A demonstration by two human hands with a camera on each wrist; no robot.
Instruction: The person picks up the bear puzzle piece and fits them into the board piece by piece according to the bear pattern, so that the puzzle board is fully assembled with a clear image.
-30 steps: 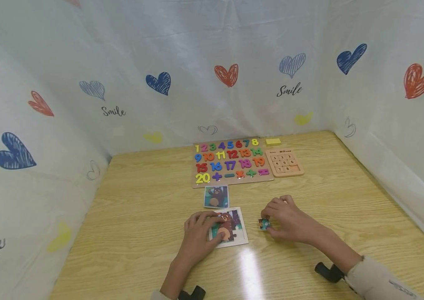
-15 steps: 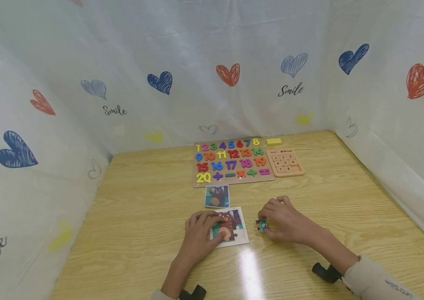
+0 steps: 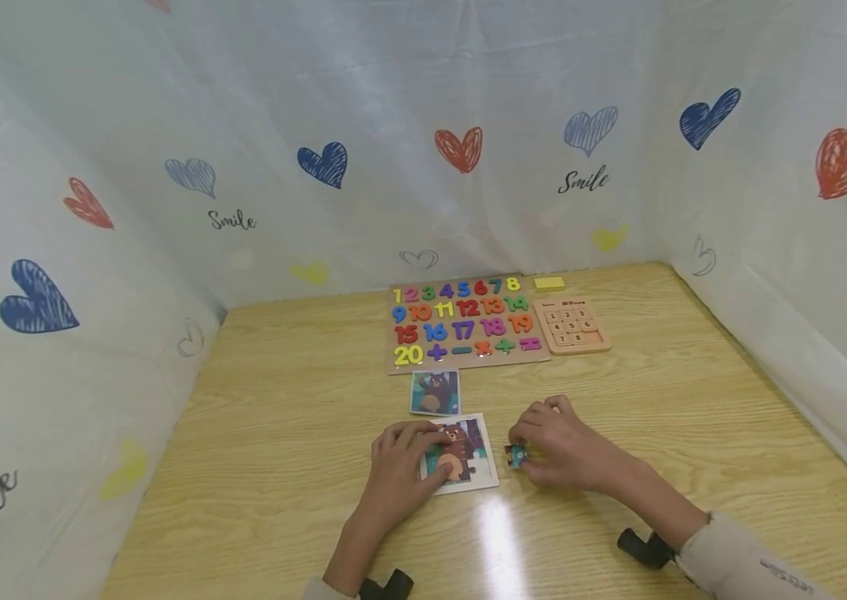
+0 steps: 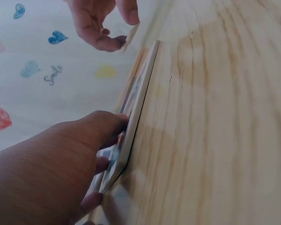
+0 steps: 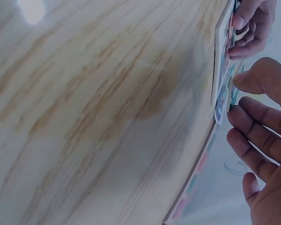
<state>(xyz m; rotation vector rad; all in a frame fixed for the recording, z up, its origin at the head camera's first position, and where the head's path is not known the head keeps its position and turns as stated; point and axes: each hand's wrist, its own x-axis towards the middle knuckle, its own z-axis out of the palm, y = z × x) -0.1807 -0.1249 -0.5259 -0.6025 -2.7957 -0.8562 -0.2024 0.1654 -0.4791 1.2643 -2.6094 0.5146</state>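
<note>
My left hand (image 3: pixel 399 468) rests on a small framed bear jigsaw puzzle (image 3: pixel 489 472), its thumb and fingers pressing on the picture. Part of the puzzle's lower right corner shows bare, pale backing. Between the thumb and fingertips of my right hand (image 3: pixel 562 448) is a teal jigsaw piece (image 3: pixel 517 456), pinched just right of the puzzle frame. In the right wrist view the piece (image 5: pixel 234 96) stands on edge between thumb and finger, the other fingers loosely bent. A picture card (image 3: pixel 435 392) of the same bear lies directly behind the puzzle.
A board of colourful numbers (image 3: pixel 468 365) lies farther back on the wooden table (image 3: pixel 281 433). Right of it are a wooden sliding number puzzle (image 3: pixel 572 327) and a yellow block (image 3: pixel 549 284). White curtains (image 3: pixel 393 83) with printed hearts enclose the table's back and sides.
My right hand has moved left with the jigsaw piece, bringing it closer to the puzzle frame; the piece has tilted a little. The left hand stays in place on the puzzle.
</note>
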